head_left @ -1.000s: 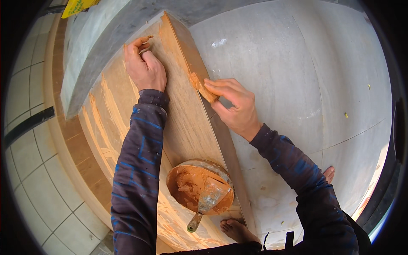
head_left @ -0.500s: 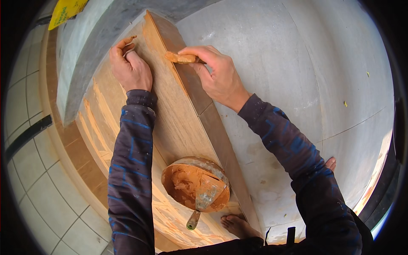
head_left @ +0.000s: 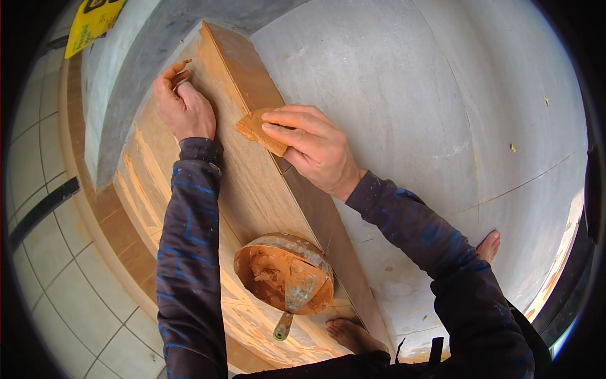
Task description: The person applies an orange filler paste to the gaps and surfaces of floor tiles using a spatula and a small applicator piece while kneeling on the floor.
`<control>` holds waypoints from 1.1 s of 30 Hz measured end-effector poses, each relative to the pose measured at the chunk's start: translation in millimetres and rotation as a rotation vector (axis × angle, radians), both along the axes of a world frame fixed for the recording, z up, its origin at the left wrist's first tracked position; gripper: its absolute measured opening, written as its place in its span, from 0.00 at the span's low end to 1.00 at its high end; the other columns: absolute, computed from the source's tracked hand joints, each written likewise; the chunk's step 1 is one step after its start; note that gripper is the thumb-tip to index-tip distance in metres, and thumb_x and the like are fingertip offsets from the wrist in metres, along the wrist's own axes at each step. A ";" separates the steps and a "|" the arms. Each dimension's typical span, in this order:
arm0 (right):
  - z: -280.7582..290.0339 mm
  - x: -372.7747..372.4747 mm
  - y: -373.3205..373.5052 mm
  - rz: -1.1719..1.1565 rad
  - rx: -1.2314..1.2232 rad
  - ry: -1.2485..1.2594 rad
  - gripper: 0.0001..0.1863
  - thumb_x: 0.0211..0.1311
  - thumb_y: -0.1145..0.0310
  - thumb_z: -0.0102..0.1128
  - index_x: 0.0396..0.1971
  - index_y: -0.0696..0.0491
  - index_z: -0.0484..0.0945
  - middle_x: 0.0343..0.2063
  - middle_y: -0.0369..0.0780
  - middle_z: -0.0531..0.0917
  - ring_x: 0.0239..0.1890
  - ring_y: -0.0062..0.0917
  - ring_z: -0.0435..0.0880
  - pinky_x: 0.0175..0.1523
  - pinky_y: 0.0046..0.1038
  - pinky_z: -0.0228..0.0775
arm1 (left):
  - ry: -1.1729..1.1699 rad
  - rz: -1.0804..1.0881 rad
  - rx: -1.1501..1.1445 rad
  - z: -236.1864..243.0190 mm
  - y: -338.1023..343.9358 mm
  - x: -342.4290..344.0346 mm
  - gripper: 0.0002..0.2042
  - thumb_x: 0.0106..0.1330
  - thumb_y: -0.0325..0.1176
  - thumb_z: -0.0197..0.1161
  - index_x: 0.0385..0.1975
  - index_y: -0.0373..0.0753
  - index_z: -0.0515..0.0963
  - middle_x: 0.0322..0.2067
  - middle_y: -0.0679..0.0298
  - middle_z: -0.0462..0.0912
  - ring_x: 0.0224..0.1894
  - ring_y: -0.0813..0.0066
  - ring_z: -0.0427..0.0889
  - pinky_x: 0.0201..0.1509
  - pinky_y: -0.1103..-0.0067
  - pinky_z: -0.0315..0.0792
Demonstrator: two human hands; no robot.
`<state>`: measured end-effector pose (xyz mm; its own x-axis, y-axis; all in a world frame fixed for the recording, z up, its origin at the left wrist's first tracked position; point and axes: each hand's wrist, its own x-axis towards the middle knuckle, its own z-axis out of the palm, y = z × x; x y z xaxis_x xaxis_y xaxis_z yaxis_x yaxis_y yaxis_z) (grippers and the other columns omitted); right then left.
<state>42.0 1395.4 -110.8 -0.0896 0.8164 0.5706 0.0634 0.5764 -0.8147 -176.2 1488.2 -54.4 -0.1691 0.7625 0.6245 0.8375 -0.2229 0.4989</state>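
My left hand (head_left: 186, 107) rests on the wood-look tile top of a long ledge (head_left: 243, 196), fingers loosely bent and apart, tips stained orange, with nothing visible in them. My right hand (head_left: 315, 148) pinches an orange-coated flat pad (head_left: 255, 129) over the ledge's right edge, where orange paste is smeared along the seam. Below, a round tub (head_left: 262, 275) of orange paste stands on the ledge, holding a scraper (head_left: 297, 294) with its handle over the rim.
A grey slab (head_left: 110, 101) rises left of the ledge, with a yellow packet (head_left: 91, 25) beyond. Square floor tiles (head_left: 88, 297) lie at the left, grey floor (head_left: 410, 107) at the right. My bare feet (head_left: 347, 335) show below, beside ledge and floor.
My right hand with the pad went up the edge, then came back down and leftward; the pad now shows its broad face. The view has shifted slightly, with my left hand little changed.
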 end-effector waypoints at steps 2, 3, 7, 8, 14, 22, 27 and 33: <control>-10.3 1.0 -11.2 0.026 0.014 -0.003 0.22 0.48 0.84 0.69 0.47 0.55 0.87 0.51 0.39 0.86 0.53 0.35 0.85 0.56 0.32 0.82 | -0.009 0.007 0.006 -0.6 -0.2 -1.7 0.15 0.63 0.18 0.46 0.43 0.33 0.79 0.42 0.56 0.84 0.43 0.66 0.85 0.50 0.72 0.76; -12.6 4.2 -18.6 0.055 0.031 -0.004 0.22 0.49 0.85 0.69 0.47 0.55 0.87 0.51 0.39 0.86 0.53 0.35 0.85 0.56 0.31 0.82 | -0.007 0.006 0.005 1.5 0.7 -1.9 0.15 0.63 0.18 0.46 0.43 0.33 0.79 0.42 0.56 0.84 0.43 0.66 0.85 0.50 0.72 0.76; -4.6 33.5 -70.7 0.178 -0.038 -0.034 0.19 0.52 0.86 0.67 0.46 0.55 0.86 0.50 0.40 0.87 0.53 0.36 0.85 0.56 0.33 0.82 | 0.037 0.033 -0.018 5.4 -3.2 -4.8 0.15 0.63 0.18 0.46 0.43 0.33 0.78 0.41 0.55 0.83 0.42 0.65 0.85 0.50 0.72 0.76; -1.7 33.9 -65.5 0.179 -0.030 -0.030 0.19 0.52 0.86 0.67 0.46 0.55 0.86 0.50 0.40 0.87 0.53 0.36 0.85 0.56 0.33 0.82 | 0.041 0.035 -0.011 7.3 -1.9 -3.7 0.15 0.63 0.18 0.46 0.43 0.33 0.78 0.41 0.55 0.83 0.42 0.65 0.85 0.50 0.72 0.76; 31.5 -0.5 53.9 -0.028 0.029 -0.019 0.14 0.59 0.82 0.59 0.44 0.55 0.84 0.47 0.40 0.86 0.52 0.33 0.82 0.58 0.34 0.75 | 0.025 -0.001 0.005 5.1 -0.5 0.1 0.15 0.63 0.17 0.46 0.43 0.33 0.79 0.40 0.55 0.83 0.41 0.64 0.85 0.49 0.71 0.76; 58.1 15.5 31.2 0.235 0.390 -0.514 0.06 0.59 0.68 0.58 0.34 0.50 0.81 0.33 0.32 0.81 0.44 0.24 0.79 0.52 0.26 0.70 | -0.032 -0.002 0.015 3.0 -4.5 -4.5 0.15 0.63 0.17 0.46 0.43 0.32 0.79 0.40 0.55 0.84 0.42 0.65 0.85 0.50 0.72 0.77; 76.2 70.3 -61.8 0.469 0.192 -0.637 0.06 0.58 0.70 0.60 0.35 0.52 0.81 0.37 0.37 0.82 0.47 0.26 0.80 0.54 0.27 0.71 | -0.012 0.009 -0.040 6.3 -3.2 0.9 0.15 0.65 0.17 0.44 0.46 0.33 0.78 0.44 0.57 0.84 0.45 0.68 0.84 0.54 0.74 0.76; 43.2 36.6 -19.4 0.169 -0.556 0.091 0.18 0.57 0.81 0.62 0.48 0.59 0.84 0.49 0.46 0.86 0.52 0.35 0.84 0.55 0.33 0.78 | -0.015 0.007 0.004 0.8 -3.3 -6.5 0.14 0.64 0.17 0.46 0.43 0.33 0.79 0.42 0.56 0.84 0.43 0.66 0.85 0.51 0.72 0.76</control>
<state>78.6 1375.9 -67.6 -0.2149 0.9740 0.0719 -0.0761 0.0567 -0.9955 -182.8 1484.9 -53.7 -0.1841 0.7588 0.6248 0.8313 -0.2190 0.5109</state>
